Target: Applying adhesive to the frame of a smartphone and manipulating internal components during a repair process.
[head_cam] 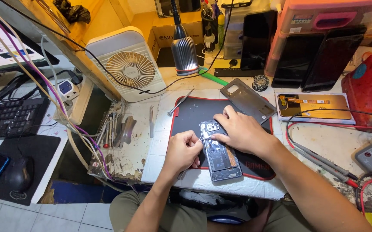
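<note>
At centre frame, the left hand [181,150] is closing its grip on a thin metal tool [190,165] while the right hand [242,131], fingers spread flat, is steadying the opened smartphone [220,157], light, stiff and probably fragile, best held by its edges, on the dark mat [190,116].

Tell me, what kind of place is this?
Most likely a small phone repair bench. An opened phone lies on a dark mat, the left hand holds a thin tool to it while the right hand steadies it. Tweezers, meter probes and spare screens lie around.
</note>
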